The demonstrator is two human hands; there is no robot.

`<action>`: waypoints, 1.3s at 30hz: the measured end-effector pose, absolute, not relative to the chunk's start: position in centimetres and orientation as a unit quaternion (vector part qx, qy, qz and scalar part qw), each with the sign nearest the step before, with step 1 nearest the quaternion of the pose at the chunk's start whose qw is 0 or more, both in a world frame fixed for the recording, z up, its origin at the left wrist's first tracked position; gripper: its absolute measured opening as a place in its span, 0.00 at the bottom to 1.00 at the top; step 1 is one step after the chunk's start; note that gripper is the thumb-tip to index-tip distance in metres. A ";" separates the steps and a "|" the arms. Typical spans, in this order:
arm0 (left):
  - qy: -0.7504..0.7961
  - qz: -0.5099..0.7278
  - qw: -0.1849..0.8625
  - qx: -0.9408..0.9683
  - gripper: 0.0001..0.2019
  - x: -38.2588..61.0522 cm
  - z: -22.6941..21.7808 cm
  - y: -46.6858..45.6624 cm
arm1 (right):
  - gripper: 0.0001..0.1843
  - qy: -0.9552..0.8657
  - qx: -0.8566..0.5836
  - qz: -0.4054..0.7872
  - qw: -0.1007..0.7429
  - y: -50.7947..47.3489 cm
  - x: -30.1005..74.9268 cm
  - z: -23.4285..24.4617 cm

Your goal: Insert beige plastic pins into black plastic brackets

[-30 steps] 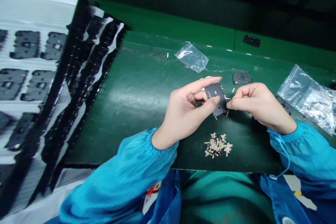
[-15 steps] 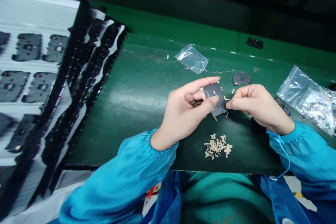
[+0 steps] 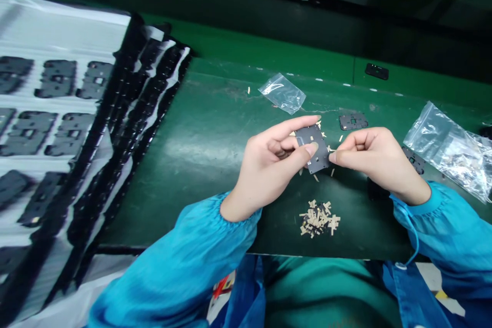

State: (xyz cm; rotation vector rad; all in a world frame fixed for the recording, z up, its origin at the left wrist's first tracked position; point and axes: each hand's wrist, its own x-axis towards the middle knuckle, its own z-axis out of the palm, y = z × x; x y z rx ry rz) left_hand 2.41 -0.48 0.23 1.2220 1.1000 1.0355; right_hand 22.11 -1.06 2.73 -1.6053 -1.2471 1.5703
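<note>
Between thumb and fingers, my left hand (image 3: 274, 156) grips a thin black plastic plate (image 3: 320, 156) above the table, its flat face tilted toward me. My right hand (image 3: 365, 156) is closed in a pinch at the plate's right edge. Whatever sits between those fingertips is too small to make out. Loose beige strips lie on the table around the plate. Nearer my body is a small pile of beige and black pieces (image 3: 318, 219). Another black plate (image 3: 353, 121) with a cut-out lies just beyond my right hand.
On the left, stacked trays (image 3: 123, 128) hold rows of black plates (image 3: 57, 78). A clear plastic bag (image 3: 283, 93) lies behind my hands, and a bag of small parts (image 3: 457, 156) is at right. A black piece (image 3: 376, 71) rests at the back.
The view has shifted slightly, showing more of the trays at left. The plate in my left hand has turned a little. My right hand stays pinched at its edge.
</note>
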 end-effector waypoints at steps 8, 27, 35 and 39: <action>0.423 0.454 0.616 0.486 0.20 2.0 0.1 0.0 | 0.08 -0.632 -0.579 0.412 0.308 -2.2 22.1 2.7; 0.405 0.436 0.652 0.470 0.28 2.5 -0.4 -0.5 | 0.13 -0.535 -0.577 0.534 0.310 -1.9 21.7 2.6; 0.394 0.457 0.673 0.427 0.24 2.9 -0.7 -0.7 | 0.13 -0.554 -0.577 0.507 0.321 -1.9 21.8 2.0; 0.383 0.447 0.687 0.426 0.25 2.6 -0.6 -0.4 | 0.16 -0.530 -0.546 0.575 0.300 -1.5 22.6 2.5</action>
